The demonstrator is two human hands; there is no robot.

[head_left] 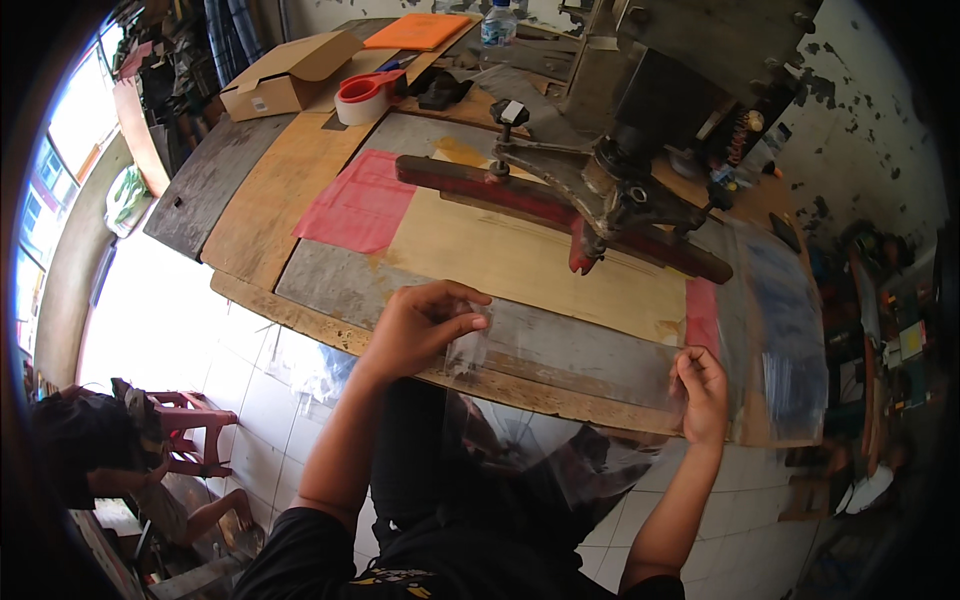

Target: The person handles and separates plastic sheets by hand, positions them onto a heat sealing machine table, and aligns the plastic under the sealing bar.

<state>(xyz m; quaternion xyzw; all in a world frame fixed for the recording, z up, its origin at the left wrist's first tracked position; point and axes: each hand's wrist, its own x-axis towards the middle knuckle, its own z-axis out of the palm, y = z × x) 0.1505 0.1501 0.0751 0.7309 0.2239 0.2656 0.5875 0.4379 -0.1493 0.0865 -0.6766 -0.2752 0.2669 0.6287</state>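
Note:
A thin clear plastic sheet [590,465] spans between my two hands and sags below the table's front edge, over my lap. My left hand [425,325] pinches its left end just above the front edge, thumb and forefinger curled toward each other. At the other end, my right hand [703,390] has its fingers closed on the film by the right part of that edge. Ahead of both hands lies a tan sheet [540,270] with red patches [365,205] at its ends. Above it is the long dark-red bar [450,180] of a heat-press-like machine [610,185].
Clear plastic sheets [795,350] lie at the table's right side. At the back left are a cardboard box [285,75], a tape roll [362,100], an orange folder-like item [417,31] and a water bottle [498,28]. Another person [95,450] sits low left near a red stool [195,435].

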